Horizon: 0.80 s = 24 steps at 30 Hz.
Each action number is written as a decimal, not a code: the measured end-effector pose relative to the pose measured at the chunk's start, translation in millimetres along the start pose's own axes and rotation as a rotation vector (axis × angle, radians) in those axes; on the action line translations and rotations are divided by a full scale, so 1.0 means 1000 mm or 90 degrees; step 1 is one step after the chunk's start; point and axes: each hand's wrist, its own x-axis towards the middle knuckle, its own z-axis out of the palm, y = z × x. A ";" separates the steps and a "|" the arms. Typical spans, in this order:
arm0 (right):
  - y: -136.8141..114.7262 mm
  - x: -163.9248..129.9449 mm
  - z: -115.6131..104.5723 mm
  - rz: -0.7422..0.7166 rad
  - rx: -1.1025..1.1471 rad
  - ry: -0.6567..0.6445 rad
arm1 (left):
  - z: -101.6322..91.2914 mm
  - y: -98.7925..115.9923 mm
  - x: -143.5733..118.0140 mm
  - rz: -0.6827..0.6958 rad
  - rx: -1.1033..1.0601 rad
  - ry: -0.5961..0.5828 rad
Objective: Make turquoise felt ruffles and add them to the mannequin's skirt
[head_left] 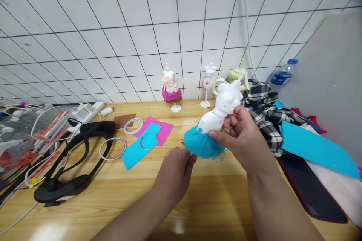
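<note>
My right hand [243, 139] is closed around a small white dress-form mannequin [227, 99], which it holds tilted above the table. A fluffy blue paper skirt [202, 145] wraps its lower part, and my thumb presses near the skirt's top edge. My left hand [177, 165] is closed just below the skirt's left side. A grey pointed tip shows beside its fingers; the rest of what it grips is hidden. Tiny blue scraps lie under the skirt. Behind stand a mannequin in a cream top and magenta skirt [171, 88] and a bare white mannequin [209, 79].
Blue paper [134, 154], magenta paper [166, 131] and several tape rings [133, 125] lie left of centre. A black headset-like frame [76, 184] and cables crowd the left. At right are plaid cloth [260, 120], a phone [313, 192], blue paper strips [316, 148] and a bottle [284, 73].
</note>
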 end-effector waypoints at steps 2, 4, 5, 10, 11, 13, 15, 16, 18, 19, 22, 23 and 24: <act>0.001 0.001 0.001 -0.004 0.035 -0.013 | 0.004 -0.001 -0.001 -0.042 -0.131 -0.028; 0.000 -0.001 0.003 -0.032 0.067 -0.001 | 0.006 0.000 -0.001 -0.085 -0.281 -0.050; -0.001 -0.002 0.005 -0.052 0.073 0.013 | 0.006 0.000 0.000 -0.096 -0.339 -0.041; -0.003 -0.014 0.019 -0.102 -0.099 0.029 | -0.005 -0.004 0.007 -0.099 -0.357 0.124; -0.002 -0.015 0.022 -0.123 -0.157 0.032 | -0.007 -0.006 0.008 -0.102 -0.339 0.145; -0.001 -0.016 0.028 -0.183 -0.253 0.041 | -0.009 -0.010 0.008 -0.100 -0.308 0.162; 0.000 -0.016 0.031 -0.237 -0.306 0.029 | -0.009 -0.013 0.007 -0.093 -0.280 0.158; 0.001 -0.015 0.032 -0.257 -0.320 0.023 | -0.009 -0.014 0.006 -0.089 -0.268 0.151; 0.002 -0.015 0.033 -0.284 -0.350 0.031 | -0.007 -0.014 0.005 -0.083 -0.247 0.140; 0.003 -0.014 0.033 -0.289 -0.366 0.046 | -0.006 -0.014 0.005 -0.078 -0.239 0.136; 0.005 -0.013 0.033 -0.272 -0.388 0.078 | -0.006 -0.014 0.005 -0.066 -0.213 0.140; 0.005 -0.013 0.032 -0.256 -0.384 0.077 | -0.006 -0.015 0.006 -0.066 -0.202 0.144; 0.006 -0.012 0.031 -0.240 -0.377 0.073 | -0.007 -0.015 0.007 -0.067 -0.191 0.147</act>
